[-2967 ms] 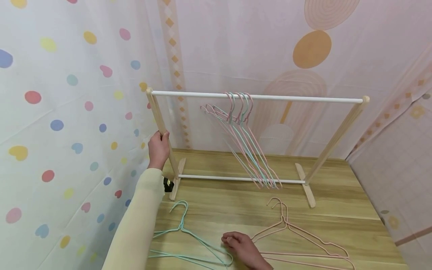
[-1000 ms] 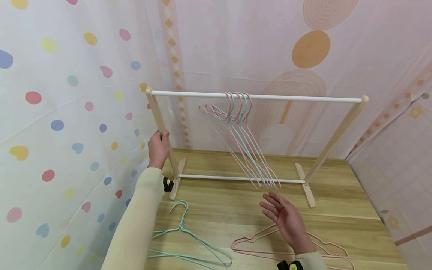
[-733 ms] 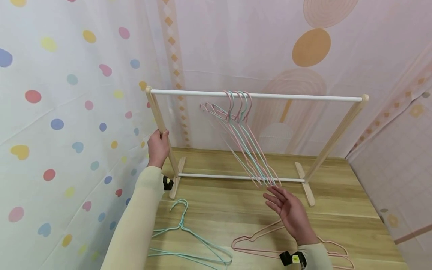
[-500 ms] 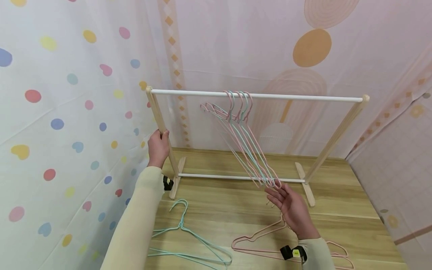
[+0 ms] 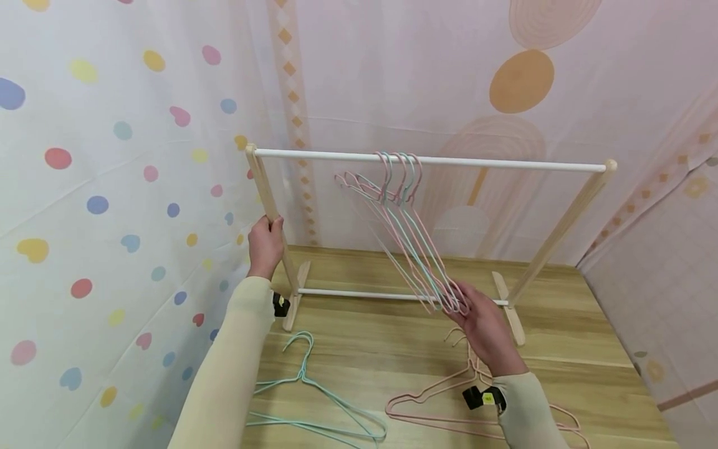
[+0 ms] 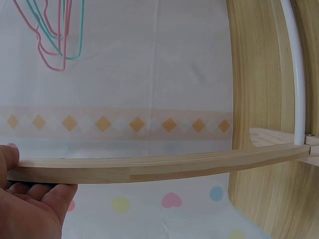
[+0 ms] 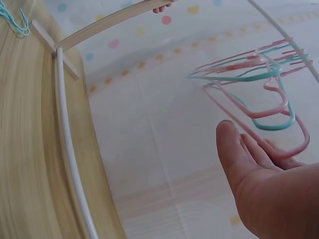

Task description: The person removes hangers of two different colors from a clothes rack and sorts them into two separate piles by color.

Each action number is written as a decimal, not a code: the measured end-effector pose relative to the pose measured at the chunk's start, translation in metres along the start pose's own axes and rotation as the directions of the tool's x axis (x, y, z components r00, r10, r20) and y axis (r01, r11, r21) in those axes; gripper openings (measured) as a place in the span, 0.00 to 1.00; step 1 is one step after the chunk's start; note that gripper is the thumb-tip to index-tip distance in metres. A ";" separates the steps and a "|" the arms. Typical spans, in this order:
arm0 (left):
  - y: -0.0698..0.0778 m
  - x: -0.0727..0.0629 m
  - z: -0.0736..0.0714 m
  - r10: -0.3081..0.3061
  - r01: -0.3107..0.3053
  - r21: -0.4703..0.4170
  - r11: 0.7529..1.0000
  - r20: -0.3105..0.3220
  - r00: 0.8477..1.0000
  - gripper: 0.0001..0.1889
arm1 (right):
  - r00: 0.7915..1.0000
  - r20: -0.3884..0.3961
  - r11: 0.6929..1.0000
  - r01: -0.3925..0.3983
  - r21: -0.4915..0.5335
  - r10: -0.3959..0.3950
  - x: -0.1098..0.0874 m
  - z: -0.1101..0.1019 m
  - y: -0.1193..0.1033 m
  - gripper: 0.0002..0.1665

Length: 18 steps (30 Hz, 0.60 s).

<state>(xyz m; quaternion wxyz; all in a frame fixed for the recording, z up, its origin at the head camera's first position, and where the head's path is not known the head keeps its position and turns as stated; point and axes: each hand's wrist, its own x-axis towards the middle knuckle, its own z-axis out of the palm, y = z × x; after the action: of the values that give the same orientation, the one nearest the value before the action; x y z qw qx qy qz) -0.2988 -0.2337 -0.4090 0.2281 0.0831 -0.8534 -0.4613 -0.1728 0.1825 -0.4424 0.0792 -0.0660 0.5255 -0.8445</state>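
Observation:
On the left, my left hand (image 5: pixel 265 247) grips the wooden upright post (image 6: pixel 149 167) of a clothes rack, with fingers and thumb around it. Several pink and mint-green hangers (image 5: pixel 412 234) hang bunched from the rack's white top rail (image 5: pixel 505 164), slanting down toward the front right. My right hand (image 5: pixel 485 324) is at their lower right ends, its fingers partly behind them. In the right wrist view its thumb is extended, and a pink hanger's rounded end (image 7: pixel 294 149) lies against the fingers of the right hand (image 7: pixel 269 189).
Mint-green hangers (image 5: pixel 303 375) lie on the wooden table (image 5: pixel 359 349) at the front left. Pink hangers (image 5: pixel 415 397) lie at the front right, partly under my right forearm. A white lower rail (image 5: pixel 359 293) joins the rack's feet. Patterned curtains (image 5: pixel 140 125) stand behind and beside it.
My right hand has risen from the table, forward and right, to the lower ends of the hanging hangers. My left hand stays on the post.

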 end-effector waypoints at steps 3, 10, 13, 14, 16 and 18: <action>0.000 0.000 0.000 0.006 -0.006 -0.001 1.000 -0.002 1.000 0.17 | 1.000 -0.006 1.000 -0.001 -0.025 0.001 0.002 0.003 -0.002 0.32; 0.000 -0.001 -0.001 0.018 -0.018 0.007 1.000 -0.012 1.000 0.18 | 0.998 -0.055 0.993 -0.021 -0.115 0.015 0.003 0.009 -0.004 0.33; 0.000 -0.001 -0.001 0.015 -0.015 0.009 1.000 -0.009 1.000 0.18 | 0.996 -0.091 0.990 -0.035 -0.133 0.023 0.003 0.011 -0.005 0.31; 0.000 -0.001 -0.001 0.013 -0.013 0.008 1.000 -0.008 1.000 0.18 | 0.995 -0.097 0.990 -0.036 -0.139 0.023 0.003 0.011 -0.005 0.30; 0.000 0.000 -0.001 0.008 -0.008 0.006 1.000 -0.004 1.000 0.18 | 0.994 -0.107 0.990 -0.032 -0.141 0.017 0.003 0.011 -0.004 0.30; 0.000 0.000 0.000 0.005 -0.005 0.005 1.000 -0.001 1.000 0.19 | 0.994 -0.111 0.990 -0.019 -0.138 0.003 0.003 0.011 -0.004 0.30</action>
<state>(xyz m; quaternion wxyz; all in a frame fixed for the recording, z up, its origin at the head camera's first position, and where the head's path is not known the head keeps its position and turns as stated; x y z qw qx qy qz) -0.2983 -0.2338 -0.4089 0.2295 0.0819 -0.8545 -0.4588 -0.1740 0.1739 -0.4343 0.0498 -0.0216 0.5869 -0.8078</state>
